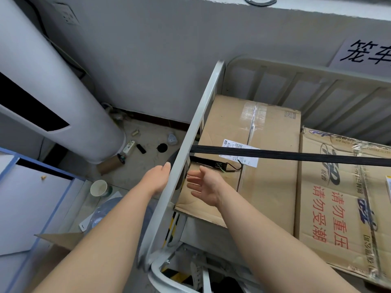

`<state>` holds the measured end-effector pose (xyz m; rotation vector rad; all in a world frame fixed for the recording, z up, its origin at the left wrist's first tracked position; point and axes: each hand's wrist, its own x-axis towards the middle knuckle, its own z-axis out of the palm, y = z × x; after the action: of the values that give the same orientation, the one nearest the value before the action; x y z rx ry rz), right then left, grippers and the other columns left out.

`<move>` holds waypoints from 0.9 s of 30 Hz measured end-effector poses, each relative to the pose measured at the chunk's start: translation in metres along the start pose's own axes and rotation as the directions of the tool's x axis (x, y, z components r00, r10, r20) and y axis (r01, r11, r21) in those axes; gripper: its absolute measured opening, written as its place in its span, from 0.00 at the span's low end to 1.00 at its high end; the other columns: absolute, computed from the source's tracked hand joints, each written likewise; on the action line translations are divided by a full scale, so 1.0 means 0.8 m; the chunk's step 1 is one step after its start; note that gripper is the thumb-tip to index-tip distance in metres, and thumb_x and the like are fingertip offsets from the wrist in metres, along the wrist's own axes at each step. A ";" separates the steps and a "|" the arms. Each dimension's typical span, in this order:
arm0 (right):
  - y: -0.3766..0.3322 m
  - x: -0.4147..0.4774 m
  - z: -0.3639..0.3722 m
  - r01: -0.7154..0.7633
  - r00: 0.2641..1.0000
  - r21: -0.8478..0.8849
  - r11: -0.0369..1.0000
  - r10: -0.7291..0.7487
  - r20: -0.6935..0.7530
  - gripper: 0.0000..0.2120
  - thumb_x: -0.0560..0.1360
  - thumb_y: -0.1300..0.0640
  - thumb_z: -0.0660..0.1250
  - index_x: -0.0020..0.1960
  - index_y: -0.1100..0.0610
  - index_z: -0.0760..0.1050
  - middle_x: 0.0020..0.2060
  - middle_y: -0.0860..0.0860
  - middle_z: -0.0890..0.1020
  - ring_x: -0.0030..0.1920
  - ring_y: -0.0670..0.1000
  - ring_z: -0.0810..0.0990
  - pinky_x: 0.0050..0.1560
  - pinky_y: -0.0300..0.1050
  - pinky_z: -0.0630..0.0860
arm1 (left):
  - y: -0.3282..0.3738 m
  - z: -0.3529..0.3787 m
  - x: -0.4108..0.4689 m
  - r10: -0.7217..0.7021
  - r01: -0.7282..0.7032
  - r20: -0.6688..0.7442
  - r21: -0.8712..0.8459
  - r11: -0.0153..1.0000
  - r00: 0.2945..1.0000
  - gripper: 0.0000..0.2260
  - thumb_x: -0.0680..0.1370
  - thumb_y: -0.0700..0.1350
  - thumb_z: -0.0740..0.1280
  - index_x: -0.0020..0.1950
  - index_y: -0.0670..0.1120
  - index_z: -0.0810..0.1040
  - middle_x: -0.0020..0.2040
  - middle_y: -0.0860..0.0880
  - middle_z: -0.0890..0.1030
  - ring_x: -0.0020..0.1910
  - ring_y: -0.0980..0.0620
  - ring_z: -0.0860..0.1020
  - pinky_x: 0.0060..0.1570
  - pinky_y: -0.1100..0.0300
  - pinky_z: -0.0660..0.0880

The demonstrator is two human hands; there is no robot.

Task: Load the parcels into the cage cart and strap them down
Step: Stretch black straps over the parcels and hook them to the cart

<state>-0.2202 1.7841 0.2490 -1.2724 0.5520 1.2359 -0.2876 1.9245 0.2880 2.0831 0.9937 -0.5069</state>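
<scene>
Just beyond my right hand (203,185), the hook (237,164) on the strap's loose end lies on the box (264,127). The strap (296,156) runs taut from the rail (196,132) across the box top, off to that hand's right. My right hand is wide, fingers spread, holding nothing. My left hand (157,178) sits against the rail's outer side where the strap wraps it. Its fingers are hidden, so I cannot tell its grip. I judge the webbing limp, light and strong, so I'd take it just behind the stiff hook.
</scene>
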 end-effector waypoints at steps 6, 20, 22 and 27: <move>0.013 0.015 0.025 -0.060 0.996 0.266 0.962 0.041 0.075 0.23 0.82 0.47 0.50 0.59 0.60 0.78 0.64 0.62 0.73 0.67 0.61 0.71 0.69 0.56 0.66 | -0.001 0.004 -0.005 -0.005 0.005 -0.025 0.028 1.000 1.000 0.23 0.85 0.46 0.43 0.62 0.35 0.72 0.62 0.36 0.76 0.61 0.39 0.74 0.61 0.50 0.69; 0.012 -0.049 -0.033 -0.016 0.996 0.502 0.865 0.056 -0.065 0.07 0.76 0.64 0.64 0.40 0.60 0.70 0.18 0.49 0.70 0.18 0.47 0.69 0.33 0.40 0.76 | -0.004 0.019 -0.007 -0.069 0.067 -0.070 -0.027 0.997 0.995 0.24 0.83 0.52 0.51 0.71 0.36 0.63 0.67 0.38 0.70 0.59 0.42 0.70 0.51 0.56 0.63; 0.012 -0.070 -0.049 0.015 0.996 0.499 0.866 0.029 -0.079 0.03 0.77 0.64 0.62 0.44 0.62 0.71 0.21 0.51 0.74 0.18 0.46 0.71 0.31 0.38 0.77 | 0.004 0.019 -0.015 -0.071 0.067 -0.074 -0.062 0.996 0.995 0.22 0.83 0.50 0.53 0.69 0.35 0.63 0.63 0.38 0.72 0.52 0.44 0.70 0.48 0.57 0.64; 0.001 -0.135 -0.102 0.166 0.985 0.638 0.752 -0.094 -0.145 0.11 0.77 0.71 0.56 0.54 0.62 0.73 0.26 0.53 0.75 0.16 0.43 0.64 0.19 0.34 0.70 | 0.022 0.020 -0.028 -0.048 0.052 -0.104 0.032 0.998 0.993 0.14 0.82 0.46 0.55 0.61 0.36 0.65 0.58 0.37 0.73 0.46 0.44 0.70 0.42 0.55 0.64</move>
<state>-0.2308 1.6693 0.3193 -0.7586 0.8647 0.7489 -0.2876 1.8943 0.3001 2.1374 1.1060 -0.4481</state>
